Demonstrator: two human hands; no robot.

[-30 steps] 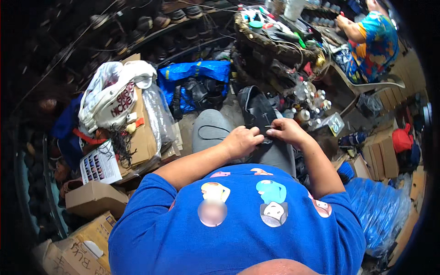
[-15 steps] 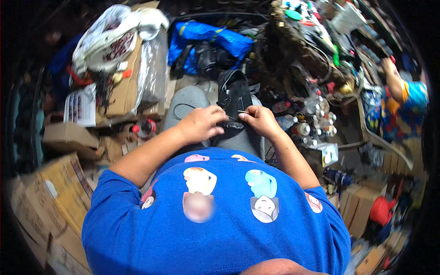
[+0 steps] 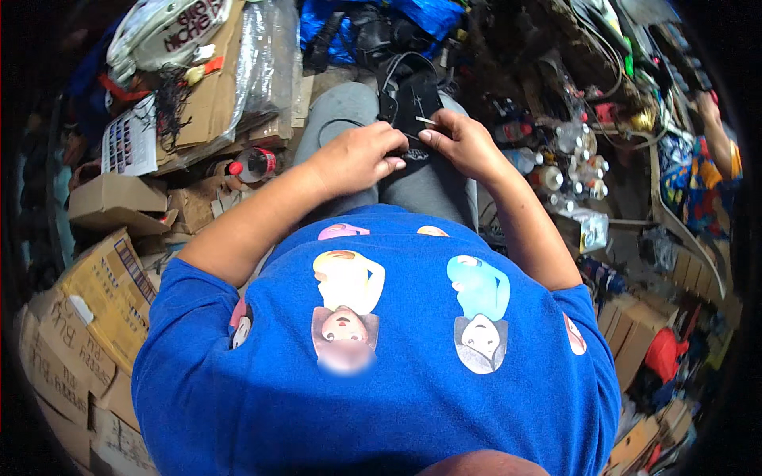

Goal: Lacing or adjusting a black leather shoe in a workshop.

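Observation:
A black shoe point(image 3: 411, 95) lies across my lap, its strap end pointing away from me. My right hand point(image 3: 462, 144) is closed on its right side, pinching a thin, pale needle-like tool point(image 3: 426, 120) between thumb and finger. On the other side, my left hand point(image 3: 359, 157) has its fingers drawn together at the shoe's near end; whatever sits between the fingertips is too small to make out. A thin dark cord point(image 3: 337, 121) loops over my left knee beside that hand. Part of the shoe's near edge is hidden by my fingers.
Flattened cardboard point(image 3: 213, 103) and a cardboard box point(image 3: 119, 205) lie to the left, near a red-capped bottle point(image 3: 255, 165). Several plastic bottles point(image 3: 548, 178) stand at right. Blue sheeting point(image 3: 429, 16) lies beyond my knees. Another person's arm point(image 3: 713, 131) shows far right.
My left hand has closed its fingers and moved in closer to the shoe's near end. My right hand still pinches the thin tool. The whole view has shifted, with the lap higher in it.

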